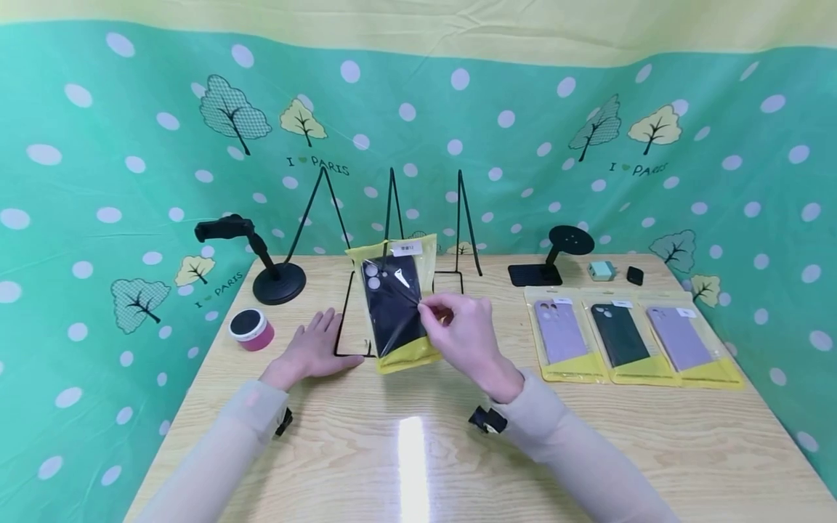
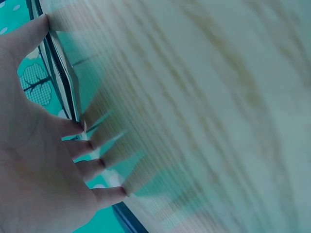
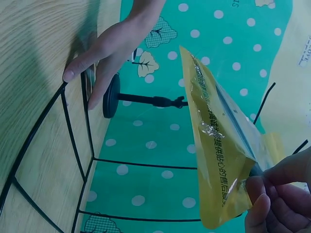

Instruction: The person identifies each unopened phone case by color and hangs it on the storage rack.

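Observation:
My right hand (image 1: 467, 334) pinches the right edge of a dark phone case in a clear and yellow bag (image 1: 395, 305), held up over the middle of a black wire rack (image 1: 304, 214). The case has round camera openings and a white label above it. In the right wrist view the bag's yellow printed side (image 3: 209, 160) is seen almost edge-on. My left hand (image 1: 310, 352) lies with spread, straight fingers at the rack's left front corner, thumb at the front wire. The left wrist view shows its palm (image 2: 43, 160) low against the table. The bag hides part of the rack.
Three bagged phone cases (image 1: 617, 341) lie in a row at the right. Behind them are a black stand (image 1: 536, 272), a pale blue charger block (image 1: 601, 271) and a small black item (image 1: 635, 275). A black phone holder (image 1: 279, 282) and pink jar (image 1: 251, 330) stand at left.

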Demonstrator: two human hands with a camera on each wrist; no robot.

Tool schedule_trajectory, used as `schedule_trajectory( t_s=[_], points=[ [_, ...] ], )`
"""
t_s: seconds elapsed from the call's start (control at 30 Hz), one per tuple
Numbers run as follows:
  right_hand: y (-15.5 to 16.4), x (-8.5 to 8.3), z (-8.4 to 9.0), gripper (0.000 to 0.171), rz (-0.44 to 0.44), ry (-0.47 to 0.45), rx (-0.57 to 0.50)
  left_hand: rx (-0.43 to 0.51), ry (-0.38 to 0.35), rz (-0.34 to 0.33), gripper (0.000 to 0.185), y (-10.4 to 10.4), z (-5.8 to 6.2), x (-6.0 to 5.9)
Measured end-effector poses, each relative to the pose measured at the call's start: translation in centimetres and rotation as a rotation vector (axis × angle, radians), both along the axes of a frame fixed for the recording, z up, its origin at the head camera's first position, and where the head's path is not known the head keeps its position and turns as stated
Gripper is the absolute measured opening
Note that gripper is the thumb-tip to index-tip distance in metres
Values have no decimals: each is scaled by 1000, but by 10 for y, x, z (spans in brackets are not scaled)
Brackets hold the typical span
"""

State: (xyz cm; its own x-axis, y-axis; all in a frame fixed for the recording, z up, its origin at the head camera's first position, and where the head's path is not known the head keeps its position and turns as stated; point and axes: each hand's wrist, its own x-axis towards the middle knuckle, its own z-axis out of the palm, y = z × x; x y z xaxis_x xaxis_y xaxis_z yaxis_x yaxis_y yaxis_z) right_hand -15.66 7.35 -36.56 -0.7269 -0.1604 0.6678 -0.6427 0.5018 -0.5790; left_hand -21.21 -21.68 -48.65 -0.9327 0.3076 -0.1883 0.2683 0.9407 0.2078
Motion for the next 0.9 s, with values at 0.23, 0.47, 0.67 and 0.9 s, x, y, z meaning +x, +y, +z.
schedule_trajectory(
  t_s=[0.23,0.47,0.67,0.9],
  points=[
    [-4,-14,-1,6,-18,8,-4,9,22,-7,114,-1,3,1],
    [-10,-47,-6,8,-22,26,-56,8,23,-17,113,0,2,1],
    [-12,-81,-7,9,-51,59,-65,-3,24,-19,113,1,3,1],
    [-17,-109,-8,10,-113,87,5,4,33,-20,110,-1,3,3]
  ],
)
